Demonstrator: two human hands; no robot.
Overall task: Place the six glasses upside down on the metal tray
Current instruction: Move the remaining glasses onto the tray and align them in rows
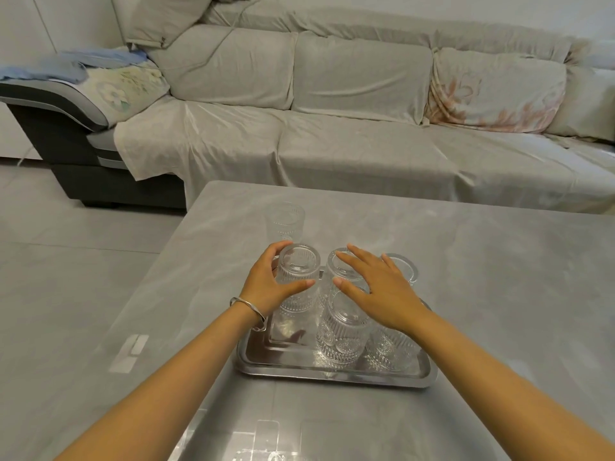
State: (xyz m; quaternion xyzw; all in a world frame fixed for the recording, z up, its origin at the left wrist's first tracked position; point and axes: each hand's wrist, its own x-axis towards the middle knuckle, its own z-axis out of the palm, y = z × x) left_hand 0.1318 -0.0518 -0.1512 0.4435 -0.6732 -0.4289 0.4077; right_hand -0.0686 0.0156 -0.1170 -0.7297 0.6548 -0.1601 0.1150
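Glasses of clear ribbed, patterned glass stand upside down on a rectangular shiny metal tray (pixel 332 374) that sits on a grey marbled tabletop (pixel 482 277). Five of them are on the tray: a far-left glass (pixel 297 277), a far-middle glass (pixel 336 277) just beside it, a far-right glass (pixel 404 268) mostly hidden behind the right hand, a near-middle glass (pixel 342 331) and a near-right glass (pixel 389 349) partly covered by the right wrist. The near-left part of the tray is bare. A sixth glass (pixel 285 222) stands on the tabletop beyond the tray's far-left corner, apart from the tray; its rim appears to face up. The left hand (pixel 266 281), with a thin silver bangle (pixel 248 309) on its wrist, is wrapped around the far-left glass, fingers curled behind it and thumb pressed across its near side. The right hand (pixel 379 291) is spread with fingers extended, palm down, hovering over the far-middle glass and the near-middle glass; its fingertips lie at the upturned base of the far-middle glass, and I cannot tell whether they touch it. It grips nothing. Behind the table runs a long sofa draped in pale grey-beige cloth (pixel 332 128), with a floral cushion (pixel 492 91) toward its right end.
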